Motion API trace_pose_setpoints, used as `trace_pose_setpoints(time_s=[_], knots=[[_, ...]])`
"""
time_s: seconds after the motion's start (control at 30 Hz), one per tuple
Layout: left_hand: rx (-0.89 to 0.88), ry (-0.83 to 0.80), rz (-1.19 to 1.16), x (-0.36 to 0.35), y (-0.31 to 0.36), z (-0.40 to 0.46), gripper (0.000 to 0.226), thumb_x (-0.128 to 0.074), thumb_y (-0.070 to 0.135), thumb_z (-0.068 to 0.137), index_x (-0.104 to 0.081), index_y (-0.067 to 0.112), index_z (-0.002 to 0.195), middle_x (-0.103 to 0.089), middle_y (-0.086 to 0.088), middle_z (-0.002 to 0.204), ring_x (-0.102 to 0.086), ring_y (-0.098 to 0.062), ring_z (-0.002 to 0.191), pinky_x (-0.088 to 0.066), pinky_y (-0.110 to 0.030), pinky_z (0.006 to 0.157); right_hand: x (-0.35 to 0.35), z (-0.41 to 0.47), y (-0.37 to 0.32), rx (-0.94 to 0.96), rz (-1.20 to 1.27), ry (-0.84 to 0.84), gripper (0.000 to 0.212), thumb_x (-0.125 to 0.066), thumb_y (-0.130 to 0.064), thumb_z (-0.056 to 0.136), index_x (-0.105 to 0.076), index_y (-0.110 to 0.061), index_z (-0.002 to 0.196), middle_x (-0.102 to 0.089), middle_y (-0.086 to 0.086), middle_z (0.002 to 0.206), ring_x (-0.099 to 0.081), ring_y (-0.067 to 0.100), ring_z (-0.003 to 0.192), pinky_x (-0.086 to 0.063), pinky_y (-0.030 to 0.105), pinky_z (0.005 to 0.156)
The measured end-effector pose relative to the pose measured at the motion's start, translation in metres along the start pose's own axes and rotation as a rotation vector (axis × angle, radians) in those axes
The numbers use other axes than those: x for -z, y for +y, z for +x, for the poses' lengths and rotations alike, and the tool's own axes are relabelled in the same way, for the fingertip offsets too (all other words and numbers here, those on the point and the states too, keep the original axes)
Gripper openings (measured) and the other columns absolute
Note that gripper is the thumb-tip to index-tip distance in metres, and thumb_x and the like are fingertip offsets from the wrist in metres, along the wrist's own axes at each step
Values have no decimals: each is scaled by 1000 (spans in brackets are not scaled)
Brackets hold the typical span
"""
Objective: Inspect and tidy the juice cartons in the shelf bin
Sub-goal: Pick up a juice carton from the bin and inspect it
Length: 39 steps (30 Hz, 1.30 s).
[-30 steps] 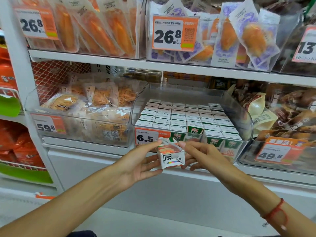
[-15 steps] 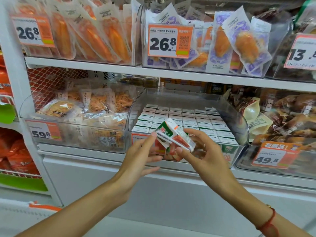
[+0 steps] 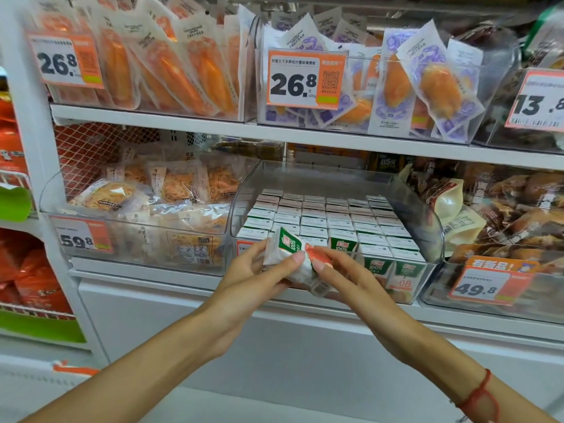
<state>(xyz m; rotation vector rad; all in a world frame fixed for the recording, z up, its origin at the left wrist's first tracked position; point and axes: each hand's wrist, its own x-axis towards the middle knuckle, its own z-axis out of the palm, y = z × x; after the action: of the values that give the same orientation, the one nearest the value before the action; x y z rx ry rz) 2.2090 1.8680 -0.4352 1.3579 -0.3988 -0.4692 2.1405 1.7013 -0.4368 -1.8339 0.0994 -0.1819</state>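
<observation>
A small juice carton (image 3: 291,254), green, white and orange, lies tilted between both my hands in front of the clear shelf bin (image 3: 427,221). My left hand (image 3: 253,276) grips its left side, thumb on top and fingers behind. My right hand (image 3: 345,276) pinches its right end from below. Behind them, several rows of matching juice cartons (image 3: 329,221) stand upright in the bin, white tops up, green fronts showing at the front row. The bin's front left corner is hidden by my hands.
A clear bin of noodle-like snack packs (image 3: 146,209) sits to the left, a bin of brown packaged food (image 3: 503,215) to the right. The upper shelf (image 3: 274,132) carries hanging snack bags and price tags (image 3: 305,77). A white shelf ledge (image 3: 183,279) runs under my hands.
The carton has been turned over in my hands, from bottom-up a second ago to lying on its side with the green face up. Hands and view shifted closer to the bin.
</observation>
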Motion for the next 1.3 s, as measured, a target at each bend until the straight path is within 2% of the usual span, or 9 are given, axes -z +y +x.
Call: trace_pose_setpoints(time_s=[0.13, 0.27, 0.43, 0.57, 0.63, 0.8, 0.93, 1.1, 1.3], knots=[[-81, -43, 95, 0, -1, -2, 75, -76, 31, 70, -48, 30, 140, -70, 10, 121, -63, -11, 116, -47, -36, 105, 5, 1, 1, 41, 52, 22, 35, -66, -40, 79, -65, -36, 114, -70, -22, 105, -65, -3, 99, -54, 20, 85], [-162, -84, 216, 1, -8, 2, 64, -66, 13, 89, -37, 41, 139, -67, 29, 112, -60, 13, 107, -50, -9, 83, 12, -1, 3, 132, 11, 122, 30, -80, -11, 76, -70, -28, 99, -73, -10, 94, -71, 5, 82, -54, 14, 65], [-266, -80, 307, -4, -18, 4, 52, -61, 14, 93, -43, 42, 134, -58, 26, 127, -57, 10, 113, -48, -7, 80, 21, -1, 3, 294, -222, 228, 36, -84, -18, 70, -68, -37, 97, -65, -14, 109, -62, 8, 101, -57, 30, 82], [-360, 15, 294, -8, -22, 10, 44, -68, 14, 88, -53, 36, 123, -64, 19, 119, -62, 7, 103, -50, -8, 76, 32, 4, 5, 381, -346, 232, 44, -81, -30, 73, -62, -40, 112, -61, -20, 115, -57, 0, 109, -52, 20, 86], [-408, 66, 296, -12, -18, 13, 43, -70, 25, 84, -53, 40, 120, -65, 23, 116, -61, 9, 103, -50, -8, 75, 41, 11, 13, 370, -465, 259, 50, -76, -35, 79, -54, -39, 125, -57, -22, 123, -51, -5, 114, -42, 13, 92], [-488, 145, 416, -26, -5, 42, 47, -68, 23, 88, -49, 39, 128, -60, 18, 125, -58, 3, 111, -58, -20, 77, 72, 23, 34, 198, -933, 384, 50, -58, -38, 95, -48, -20, 140, -50, -1, 141, -44, 18, 130, -34, 30, 106], [-468, 33, 469, -43, -3, 69, 44, -65, 16, 92, -48, 39, 126, -59, 7, 128, -59, -3, 111, -56, -16, 72, 80, 23, 43, 176, -1058, 351, 47, -56, -39, 94, -50, -25, 138, -51, -5, 140, -50, 17, 122, -29, 31, 104], [-464, -39, 730, -43, -3, 89, 50, -69, 16, 90, -51, 29, 134, -52, 4, 121, -52, -16, 116, -53, -44, 92, 82, 23, 45, 203, -1039, 355, 50, -63, -33, 90, -50, -24, 138, -52, -6, 138, -45, 17, 127, -27, 28, 104], [-371, -238, 1174, -32, 33, 107, 55, -58, 31, 96, -37, 34, 147, -51, -2, 121, -51, -23, 118, -44, -46, 100, 84, 25, 46, 188, -1021, 355, 50, -62, -33, 90, -49, -26, 138, -51, -7, 139, -44, 15, 128, -26, 27, 103]])
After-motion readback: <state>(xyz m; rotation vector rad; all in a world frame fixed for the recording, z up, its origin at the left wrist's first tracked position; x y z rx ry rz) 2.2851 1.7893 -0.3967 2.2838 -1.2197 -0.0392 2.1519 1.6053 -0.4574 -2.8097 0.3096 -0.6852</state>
